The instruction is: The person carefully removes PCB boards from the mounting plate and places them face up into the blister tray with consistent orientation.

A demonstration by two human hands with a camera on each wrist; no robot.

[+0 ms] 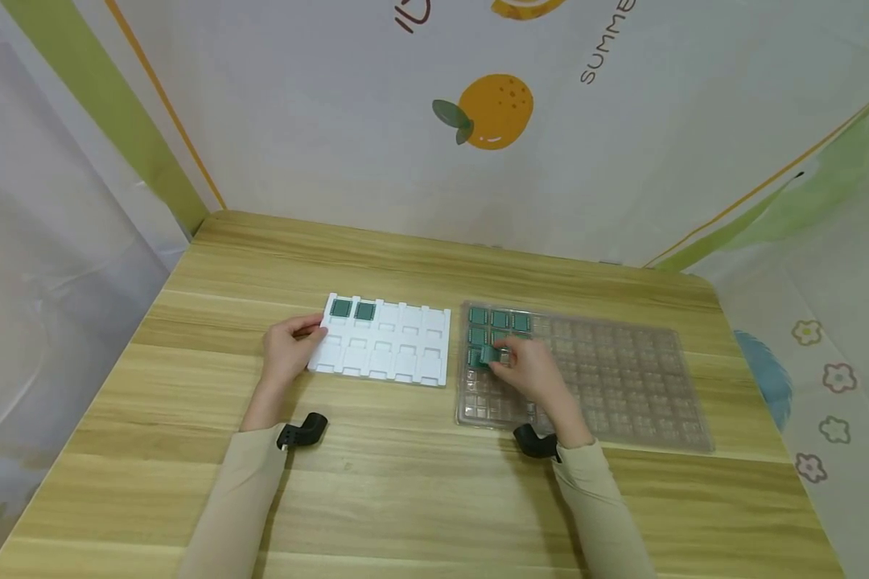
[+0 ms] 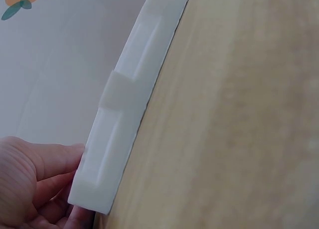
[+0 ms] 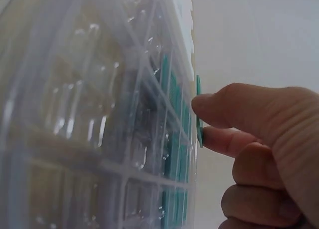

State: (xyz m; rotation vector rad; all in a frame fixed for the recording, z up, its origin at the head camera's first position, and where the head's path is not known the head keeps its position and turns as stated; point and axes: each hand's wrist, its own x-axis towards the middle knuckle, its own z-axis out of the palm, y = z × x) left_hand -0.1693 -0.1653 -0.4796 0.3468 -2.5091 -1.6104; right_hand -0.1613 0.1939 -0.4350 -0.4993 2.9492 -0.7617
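one green chip point(image 1: 488, 354) sits in the right hand point(image 1: 532, 368), pinched between thumb and finger with almost no gap beyond the chip's thickness; right wrist view shows it edge-on, just off the clear tray point(image 1: 623, 370), roughly parallel to its face. chip is above the clear tray's left edge, left of the palm. looks about square, no plain long axis. white tray point(image 1: 384, 342) lies left of it, long axis side to side; two seated chips point(image 1: 365, 310) fill its back-left pockets, and the bare pocket beside them is left and slightly farther back from the pinch. left hand point(image 1: 290, 350) grips the white tray's left end, well apart from the held chip; right hand is clearly nearer.
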